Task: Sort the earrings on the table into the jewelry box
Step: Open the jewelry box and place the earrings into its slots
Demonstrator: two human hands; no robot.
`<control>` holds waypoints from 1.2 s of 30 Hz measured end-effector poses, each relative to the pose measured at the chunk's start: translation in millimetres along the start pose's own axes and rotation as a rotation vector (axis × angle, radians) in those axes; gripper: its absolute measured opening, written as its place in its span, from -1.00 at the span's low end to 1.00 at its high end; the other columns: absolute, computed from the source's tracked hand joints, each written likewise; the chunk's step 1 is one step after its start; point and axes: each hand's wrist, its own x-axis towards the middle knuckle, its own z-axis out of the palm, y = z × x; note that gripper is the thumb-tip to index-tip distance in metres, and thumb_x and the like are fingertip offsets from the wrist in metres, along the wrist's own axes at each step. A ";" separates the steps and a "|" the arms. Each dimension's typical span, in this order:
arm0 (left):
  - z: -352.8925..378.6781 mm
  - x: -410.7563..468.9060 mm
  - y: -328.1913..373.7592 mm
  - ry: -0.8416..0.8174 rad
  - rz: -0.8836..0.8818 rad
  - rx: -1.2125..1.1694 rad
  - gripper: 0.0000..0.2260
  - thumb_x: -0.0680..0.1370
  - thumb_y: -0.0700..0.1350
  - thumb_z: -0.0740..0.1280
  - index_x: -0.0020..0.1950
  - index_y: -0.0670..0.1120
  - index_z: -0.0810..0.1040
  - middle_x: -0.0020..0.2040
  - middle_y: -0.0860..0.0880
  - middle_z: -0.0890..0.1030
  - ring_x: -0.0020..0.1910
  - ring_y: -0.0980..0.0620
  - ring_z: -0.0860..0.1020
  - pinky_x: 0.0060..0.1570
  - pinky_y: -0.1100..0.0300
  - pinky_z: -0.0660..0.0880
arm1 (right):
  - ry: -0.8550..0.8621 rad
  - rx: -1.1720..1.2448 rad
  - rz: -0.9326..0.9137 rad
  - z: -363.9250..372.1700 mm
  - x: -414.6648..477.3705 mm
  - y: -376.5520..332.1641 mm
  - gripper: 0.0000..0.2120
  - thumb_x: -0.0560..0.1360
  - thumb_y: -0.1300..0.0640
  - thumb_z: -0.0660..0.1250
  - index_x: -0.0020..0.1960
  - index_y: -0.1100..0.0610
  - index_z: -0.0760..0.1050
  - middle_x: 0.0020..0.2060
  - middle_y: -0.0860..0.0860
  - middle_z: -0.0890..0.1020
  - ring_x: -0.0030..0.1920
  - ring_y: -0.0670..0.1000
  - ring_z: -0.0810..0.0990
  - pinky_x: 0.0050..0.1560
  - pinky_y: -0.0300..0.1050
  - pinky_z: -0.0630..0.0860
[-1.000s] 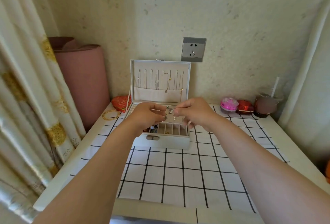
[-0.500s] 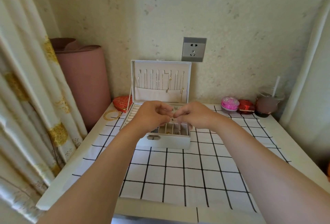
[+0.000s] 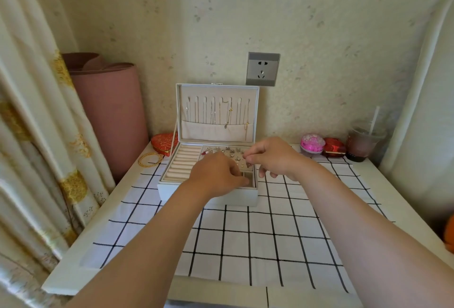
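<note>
The white jewelry box (image 3: 242, 197) stands open at the back of the table, its lid (image 3: 217, 111) upright with necklaces hanging in it. Several small earrings (image 3: 227, 151) sit on the back right panel of the tray, with ring rolls (image 3: 183, 162) on the left. My left hand (image 3: 216, 177) reaches down with curled fingers into a front right compartment; what its fingertips touch is hidden. My right hand (image 3: 272, 158) hovers over the box's right side, thumb and forefinger pinched on a tiny earring above the panel.
A black-checked white cloth (image 3: 245, 234) covers the table. A red heart box (image 3: 164, 143) and gold bangles (image 3: 150, 159) lie left of the box. A pink container (image 3: 312, 144), a red box (image 3: 334, 147) and a drink cup (image 3: 363, 142) stand back right. A rolled pink mat (image 3: 110, 116) leans at the left.
My hands, which met over the tray, have parted. The left hand dropped toward the front right compartment and the right hand drew slightly right, keeping its pinch.
</note>
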 end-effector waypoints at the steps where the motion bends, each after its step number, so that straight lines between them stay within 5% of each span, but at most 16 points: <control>1: 2.3 0.5 2.0 0.002 -0.011 0.038 -0.74 0.35 0.27 0.45 -0.19 0.10 0.68 -0.24 0.14 0.64 -0.16 0.14 0.57 -0.15 0.18 0.52 | 0.000 -0.003 0.002 1.0 0.1 0.2 -0.90 0.56 0.18 0.39 0.00 0.02 0.65 -0.10 -0.02 0.69 -0.44 -0.03 0.60 -0.52 -0.22 0.36; 7: 5.3 3.5 7.4 0.044 -0.031 0.095 -0.86 0.47 0.09 0.37 -0.20 0.09 0.67 -0.31 0.13 0.58 -0.16 0.05 0.59 -0.16 0.20 0.48 | 0.015 -0.088 -0.005 5.3 2.1 1.7 -0.87 0.51 0.19 0.44 0.02 0.01 0.60 -0.04 -0.09 0.65 -0.46 -0.02 0.64 -0.53 -0.27 0.35; 11: -0.7 5.0 4.7 0.030 -0.064 0.089 -0.88 0.44 0.07 0.39 -0.26 0.09 0.65 -0.32 0.12 0.61 -0.22 0.05 0.61 -0.11 0.16 0.58 | 0.022 -0.134 -0.062 6.3 3.6 2.9 -0.92 0.51 0.17 0.44 -0.03 0.01 0.65 -0.14 -0.20 0.62 -0.48 -0.12 0.61 -0.31 -0.29 0.46; 15: -8.3 3.3 0.3 -0.043 0.009 0.142 -0.92 0.41 0.11 0.40 -0.18 0.17 0.68 -0.15 0.15 0.65 -0.07 0.07 0.58 0.00 0.09 0.58 | 0.004 -0.225 -0.141 9.9 7.5 3.3 -0.85 0.47 0.17 0.48 0.03 0.03 0.72 -0.19 -0.20 0.65 -0.19 -0.28 0.59 -0.06 -0.27 0.49; 17: -12.9 2.1 -2.5 -0.096 0.011 0.074 -0.89 0.46 0.07 0.37 -0.09 0.16 0.69 -0.14 0.14 0.65 -0.17 0.05 0.62 -0.05 0.08 0.62 | -0.034 -0.281 -0.170 12.6 7.1 2.8 -0.82 0.46 0.18 0.48 0.04 0.02 0.72 -0.26 -0.26 0.62 -0.17 -0.29 0.57 -0.13 -0.36 0.42; 25: -15.9 -3.2 -13.4 -0.033 0.078 0.049 -0.88 0.46 0.01 0.43 -0.01 0.12 0.67 0.03 0.08 0.62 -0.14 0.05 0.60 -0.04 0.03 0.62 | -0.016 -0.396 -0.233 21.9 5.8 2.0 -0.81 0.47 0.18 0.46 0.04 -0.03 0.71 -0.20 -0.25 0.62 -0.04 -0.13 0.63 0.06 -0.16 0.55; 31: -12.6 -5.1 -16.7 -0.042 0.152 0.132 -0.77 0.49 0.04 0.38 0.14 0.19 0.63 0.03 0.06 0.51 0.14 0.03 0.42 0.15 0.11 0.45 | -0.091 -0.612 -0.174 21.2 2.6 1.5 -0.67 0.44 0.21 0.26 -0.05 -0.12 0.71 0.00 -0.20 0.67 0.08 -0.07 0.58 0.13 -0.10 0.54; 36: -12.0 -4.1 -15.9 -0.057 0.164 0.154 -0.75 0.50 0.05 0.37 0.17 0.18 0.61 0.01 0.07 0.45 0.22 -0.01 0.38 0.21 0.03 0.43 | -0.071 -0.563 -0.167 21.9 3.1 3.1 -0.62 0.42 0.27 0.22 -0.05 -0.11 0.71 0.00 -0.19 0.67 0.08 -0.07 0.58 0.13 -0.11 0.54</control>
